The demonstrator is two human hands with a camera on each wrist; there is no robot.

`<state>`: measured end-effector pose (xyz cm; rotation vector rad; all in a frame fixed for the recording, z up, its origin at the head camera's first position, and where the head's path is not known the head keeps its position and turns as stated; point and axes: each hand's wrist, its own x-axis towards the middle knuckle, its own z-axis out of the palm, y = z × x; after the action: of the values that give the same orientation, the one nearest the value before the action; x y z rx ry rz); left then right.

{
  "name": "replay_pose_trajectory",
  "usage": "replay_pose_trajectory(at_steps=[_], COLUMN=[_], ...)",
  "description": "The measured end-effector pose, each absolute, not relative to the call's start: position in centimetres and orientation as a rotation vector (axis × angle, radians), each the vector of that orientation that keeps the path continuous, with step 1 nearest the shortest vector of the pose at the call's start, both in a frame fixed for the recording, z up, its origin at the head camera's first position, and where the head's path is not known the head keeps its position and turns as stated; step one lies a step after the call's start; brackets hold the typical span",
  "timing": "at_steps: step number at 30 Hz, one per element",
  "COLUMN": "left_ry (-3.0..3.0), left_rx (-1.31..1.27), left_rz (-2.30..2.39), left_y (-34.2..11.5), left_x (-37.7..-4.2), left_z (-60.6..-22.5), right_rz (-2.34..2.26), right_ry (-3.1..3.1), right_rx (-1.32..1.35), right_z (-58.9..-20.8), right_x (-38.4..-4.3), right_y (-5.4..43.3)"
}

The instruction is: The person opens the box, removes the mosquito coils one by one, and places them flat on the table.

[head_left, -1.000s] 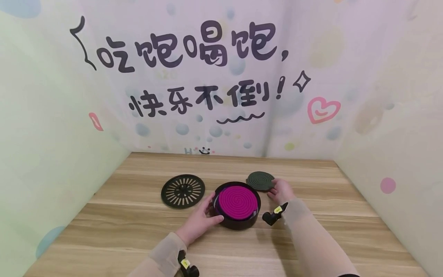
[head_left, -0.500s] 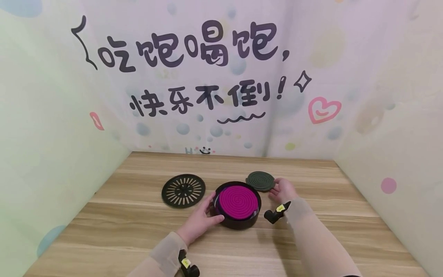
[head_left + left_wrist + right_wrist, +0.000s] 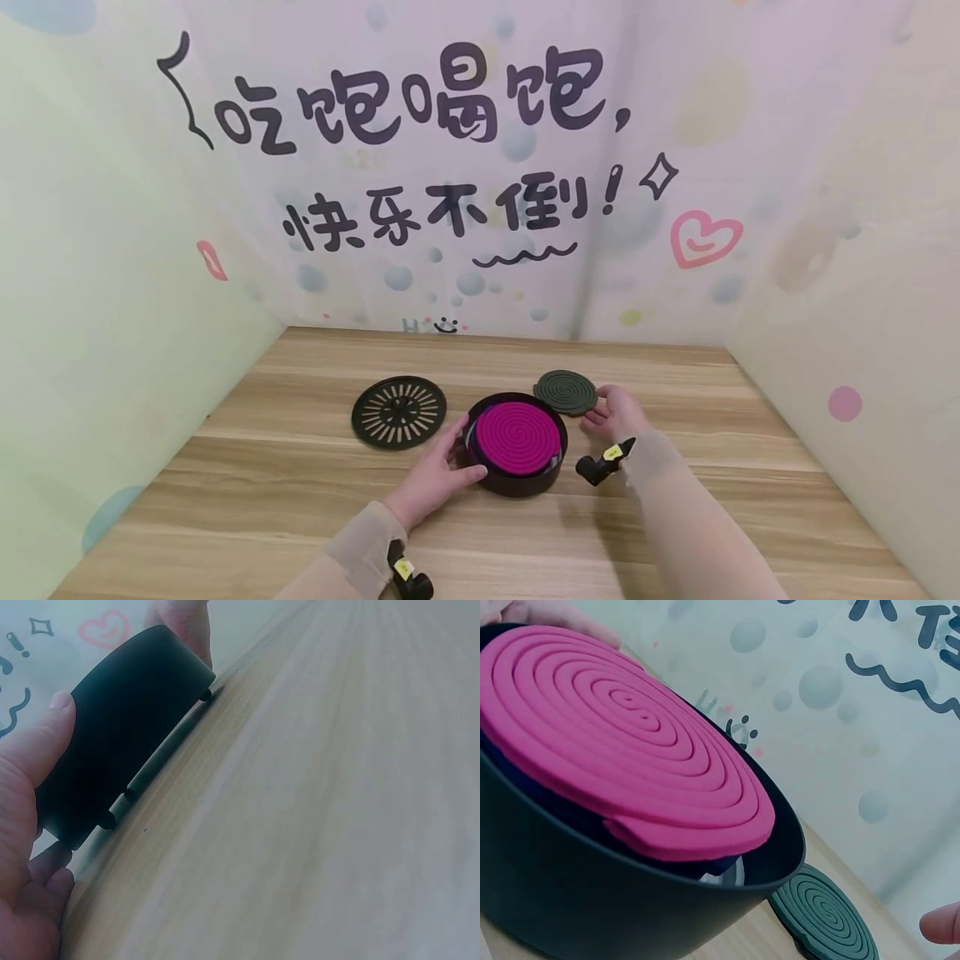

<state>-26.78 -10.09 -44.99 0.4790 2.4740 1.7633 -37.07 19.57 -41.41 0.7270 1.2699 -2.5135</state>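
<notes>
A round black mosquito coil holder (image 3: 517, 487) stands on the table with a magenta mosquito coil (image 3: 517, 437) lying in it, just above rim level. My left hand (image 3: 431, 483) holds the holder's left side, thumb on the near wall (image 3: 127, 712) and fingers round the far side. Behind the holder and to its right lies a dark green mosquito coil (image 3: 566, 392), flat on the table. My right hand (image 3: 617, 412) is beside that coil, fingertips right at its right edge. In the right wrist view a fingertip (image 3: 941, 924) shows apart from the green coil (image 3: 825, 907).
A round black slotted lid (image 3: 399, 412) lies on the wood-grain table (image 3: 247, 492), left of and behind the holder. A printed cloth wall (image 3: 450, 275) rises along the table's back edge, with plain side walls left and right.
My right hand has drawn slightly right, from overlapping the green coil's edge to just beside it. The left hand and the holder have stayed in place.
</notes>
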Motion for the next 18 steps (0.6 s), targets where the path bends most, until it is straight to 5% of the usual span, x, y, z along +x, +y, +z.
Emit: replay_pose_trajectory(at_steps=[18], left_ry=[2.495], left_rx=[0.483], left_rz=[1.75], left_y=[-10.4], left_x=[-29.0], left_z=[-48.3], right_rz=[-2.442], right_ry=[1.505], right_rx=[0.494], right_z=[-41.5], right_x=[-35.3], right_y=[19.8])
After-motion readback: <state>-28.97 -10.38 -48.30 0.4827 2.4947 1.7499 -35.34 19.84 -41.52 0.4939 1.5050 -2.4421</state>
